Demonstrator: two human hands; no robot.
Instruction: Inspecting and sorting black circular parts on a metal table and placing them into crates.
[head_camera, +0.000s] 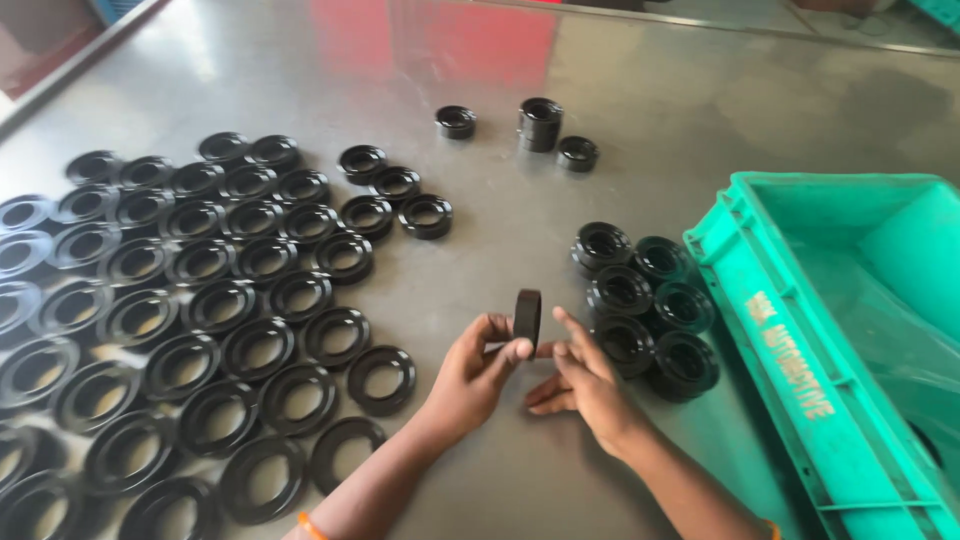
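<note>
My left hand pinches a black rubber ring upright on its edge, just above the steel table. My right hand is beside it with fingers spread, the fingertips touching the ring's side. Several black rings in a small cluster lie just right of my hands. A large spread of flat black rings covers the table to the left.
A green plastic crate with a clear plastic liner stands at the right, its near wall close to the cluster. Three black rings, one stacked, lie farther back. The table's left edge runs diagonally at the top left.
</note>
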